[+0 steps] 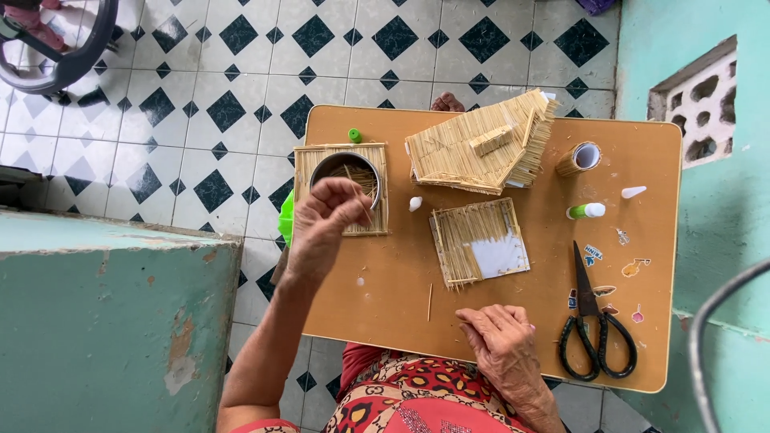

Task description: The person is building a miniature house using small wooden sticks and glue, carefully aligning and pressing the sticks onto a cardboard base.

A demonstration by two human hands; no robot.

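A tan desk [401, 281] with rounded corners stands on a floor of white tiles with dark diamonds [241, 72], with a worn teal wall [104, 321] at the left and a teal wall with a pierced vent block [698, 100] at the right.

The biggest piece on the desk is a stick-built roof model [481, 143] near the far edge, tilted, with a small stick block on its slope. Nearer lies a square stick panel [479, 243], half covered in thin sticks, with a bare white patch at its right corner. At the left lies a stick mat [309, 160], and on it stands a round metal tin [346, 172] holding loose thin sticks.

The left hand [325, 220] hangs over the tin's near rim, fingers pinched together on what looks like a thin stick. The right hand [501, 333] rests palm-down on the desk's near edge, fingers curled, holding nothing that shows. One loose stick [430, 302] lies between the hands.

Black scissors [593, 329] lie shut at the right, among small coloured stickers [634, 269] stuck to the desk. Beyond them lie a glue bottle with a green collar [587, 211], a white cap [633, 192], and a tape roll [579, 158]. A green cap [354, 135] sits beside the mat's far edge, and a small white nozzle [415, 204] between the mat and the panel.
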